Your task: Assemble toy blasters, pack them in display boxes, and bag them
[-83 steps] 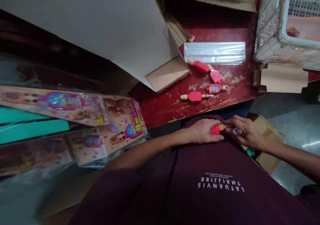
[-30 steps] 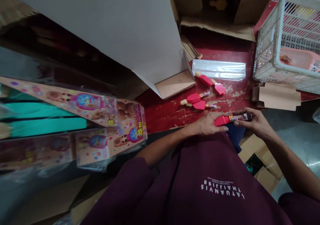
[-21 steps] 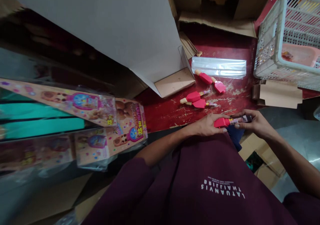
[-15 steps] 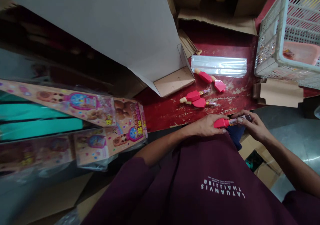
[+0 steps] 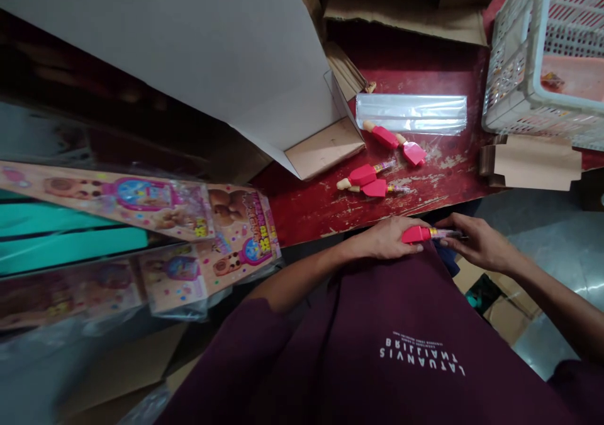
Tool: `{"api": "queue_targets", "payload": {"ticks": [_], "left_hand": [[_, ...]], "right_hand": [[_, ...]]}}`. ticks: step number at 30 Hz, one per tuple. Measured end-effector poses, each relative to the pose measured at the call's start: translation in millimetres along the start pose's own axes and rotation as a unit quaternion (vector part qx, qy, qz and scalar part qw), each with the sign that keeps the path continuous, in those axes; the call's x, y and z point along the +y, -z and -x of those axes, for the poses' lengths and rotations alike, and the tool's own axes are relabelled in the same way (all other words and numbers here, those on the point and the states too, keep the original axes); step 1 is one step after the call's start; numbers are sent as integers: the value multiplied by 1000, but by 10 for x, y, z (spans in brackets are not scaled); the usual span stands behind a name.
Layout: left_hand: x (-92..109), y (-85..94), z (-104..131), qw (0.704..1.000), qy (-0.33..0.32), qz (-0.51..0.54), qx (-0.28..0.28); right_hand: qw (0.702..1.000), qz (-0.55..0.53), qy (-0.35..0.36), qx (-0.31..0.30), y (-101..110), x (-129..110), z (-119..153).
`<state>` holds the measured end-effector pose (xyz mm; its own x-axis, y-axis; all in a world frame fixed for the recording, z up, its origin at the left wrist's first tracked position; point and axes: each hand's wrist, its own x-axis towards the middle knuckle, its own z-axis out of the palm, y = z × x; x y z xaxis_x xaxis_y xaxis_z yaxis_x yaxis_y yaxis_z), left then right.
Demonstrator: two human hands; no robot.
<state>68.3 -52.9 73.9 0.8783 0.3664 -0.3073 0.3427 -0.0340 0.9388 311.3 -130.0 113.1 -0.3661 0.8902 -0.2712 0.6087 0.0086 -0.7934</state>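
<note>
My left hand [image 5: 384,239] is closed around a red plastic piece with a clear, labelled tube [image 5: 415,234] sticking out to the right. My right hand [image 5: 479,242] pinches the far end of this tube, where something dark shows between the fingers. Both hands are at the near edge of the red table, just above my lap. Beyond them lie red paddle-shaped pieces; one pair [image 5: 375,187] has clear tubes and pale ends, and another pair [image 5: 413,153] lies farther back by a stack of clear plastic sleeves [image 5: 413,113].
A large white-sided carton [image 5: 226,53] stands at left, above packaged printed cards [image 5: 240,236]. At right a white plastic crate [image 5: 512,79] holds a pink tray [image 5: 578,75]. Folded brown cardboard [image 5: 538,164] lies before it, and an open carton [image 5: 406,19] sits at the back.
My right hand has shifted slightly to the right and down along the tube. The dark end showed more before and is now mostly covered by my fingers. The view has tilted a little.
</note>
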Motion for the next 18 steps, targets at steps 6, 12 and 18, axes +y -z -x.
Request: {"api": "queue_targets", "payload": {"ticks": [6,12,18], "left_hand": [[23,-32,56,999,16,-33,-29],[20,-125,109,993,12,-107,-43],[104,-212,142,972,31,-223,-60]], "right_hand": [[994,32,101,23,-171,47,71],[993,0,113,22,-294,50,118],[997,-62,40,-2,-309,-1,162]]}}
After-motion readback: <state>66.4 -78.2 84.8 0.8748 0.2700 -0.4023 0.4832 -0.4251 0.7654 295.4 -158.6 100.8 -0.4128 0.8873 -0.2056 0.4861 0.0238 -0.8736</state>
